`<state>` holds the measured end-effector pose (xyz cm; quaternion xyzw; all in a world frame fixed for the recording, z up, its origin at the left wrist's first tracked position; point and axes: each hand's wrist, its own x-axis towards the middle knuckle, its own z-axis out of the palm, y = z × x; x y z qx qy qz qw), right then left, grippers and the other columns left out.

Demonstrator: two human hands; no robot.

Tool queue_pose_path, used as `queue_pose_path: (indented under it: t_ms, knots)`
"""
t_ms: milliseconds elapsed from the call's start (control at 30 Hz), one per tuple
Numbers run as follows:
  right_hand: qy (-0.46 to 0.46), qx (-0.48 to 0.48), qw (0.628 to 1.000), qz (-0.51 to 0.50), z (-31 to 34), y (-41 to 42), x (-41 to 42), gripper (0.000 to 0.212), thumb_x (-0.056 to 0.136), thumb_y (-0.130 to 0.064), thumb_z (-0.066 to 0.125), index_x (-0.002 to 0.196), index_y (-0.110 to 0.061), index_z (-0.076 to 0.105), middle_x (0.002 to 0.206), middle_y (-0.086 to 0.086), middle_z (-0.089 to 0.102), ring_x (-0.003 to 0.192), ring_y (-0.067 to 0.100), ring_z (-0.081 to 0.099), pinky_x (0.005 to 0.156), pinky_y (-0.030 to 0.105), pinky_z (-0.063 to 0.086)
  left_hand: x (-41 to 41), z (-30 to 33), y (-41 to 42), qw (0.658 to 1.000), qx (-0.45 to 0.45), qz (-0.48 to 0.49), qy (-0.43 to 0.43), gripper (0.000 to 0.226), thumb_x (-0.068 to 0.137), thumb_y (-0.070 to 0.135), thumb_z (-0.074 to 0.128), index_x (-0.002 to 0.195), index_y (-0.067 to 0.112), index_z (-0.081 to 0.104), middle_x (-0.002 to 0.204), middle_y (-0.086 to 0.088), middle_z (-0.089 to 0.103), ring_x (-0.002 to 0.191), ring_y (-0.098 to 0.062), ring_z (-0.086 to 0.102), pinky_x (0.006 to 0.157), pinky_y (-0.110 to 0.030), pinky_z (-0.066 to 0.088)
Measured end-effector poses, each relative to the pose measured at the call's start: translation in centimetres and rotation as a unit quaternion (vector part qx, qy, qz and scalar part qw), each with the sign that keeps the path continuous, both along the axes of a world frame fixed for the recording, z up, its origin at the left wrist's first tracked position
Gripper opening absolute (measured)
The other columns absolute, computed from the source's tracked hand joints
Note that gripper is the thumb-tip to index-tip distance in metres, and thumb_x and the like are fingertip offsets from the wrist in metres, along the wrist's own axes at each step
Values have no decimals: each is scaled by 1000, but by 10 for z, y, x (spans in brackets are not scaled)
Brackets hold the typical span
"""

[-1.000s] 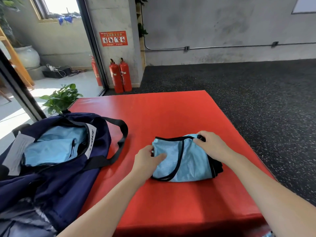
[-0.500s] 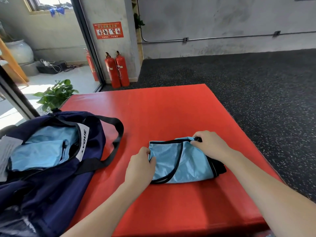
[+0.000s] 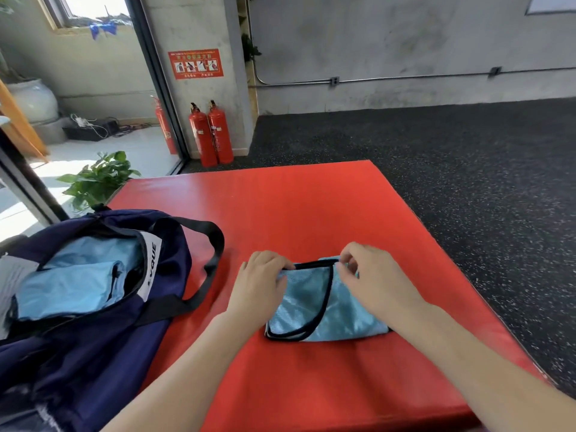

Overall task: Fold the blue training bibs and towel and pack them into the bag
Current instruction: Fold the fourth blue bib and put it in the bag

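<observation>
A folded light-blue training bib with black trim lies on the red mat in front of me. My left hand grips its far left corner, fingers curled over the black edge. My right hand pinches the far right corner of the same edge. To the left the navy bag sits open, its black strap draped onto the mat. Folded light-blue cloth lies inside the bag.
Two red fire extinguishers stand by a concrete pillar beyond the mat, a third behind the glass door frame. A green potted plant sits off the mat's far left corner. Dark speckled rubber floor lies right of and beyond the mat.
Both hands have shifted to the bib's far edge and now take hold of its two corners; the left hand moved up from the bib's left side. The bib stays in place.
</observation>
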<state>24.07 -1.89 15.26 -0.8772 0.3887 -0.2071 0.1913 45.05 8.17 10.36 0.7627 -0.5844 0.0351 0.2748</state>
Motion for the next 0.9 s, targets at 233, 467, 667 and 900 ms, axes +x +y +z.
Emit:
queue_pose_path:
  t_ms: [233,467,667,900]
  knots:
    - [195,121,973,25,-39,30,0,39,103,-48,41,73,-23,44,76,-2,55,81,27,61,64,35,40,17,-3,-5,987,123,-90,58,31,97,12,52,114,28,73,126,14,62,123,-10,52,106,-41,41]
    - [225,12,973,-56,-38,-6,-16,29,103,-49,34,99,-25,51,119,3,63,112,30,59,86,39,45,15,3,4,988,132,-55,59,17,90,31,60,99,37,73,96,19,62,91,-5,58,90,-38,50]
    - [177,19,984,-32,-44,-38,-34,41,105,-44,39,141,-28,47,147,-8,46,137,23,40,113,41,30,-28,6,18,979,142,-118,84,21,89,48,64,102,33,70,87,12,59,78,-5,56,79,-31,51]
    - [88,23,987,129,-45,-20,-29,38,86,-68,52,105,-37,64,109,-24,57,111,4,51,101,34,44,-28,4,20,985,84,-143,50,21,94,42,65,111,32,72,115,19,47,88,3,47,85,-18,42]
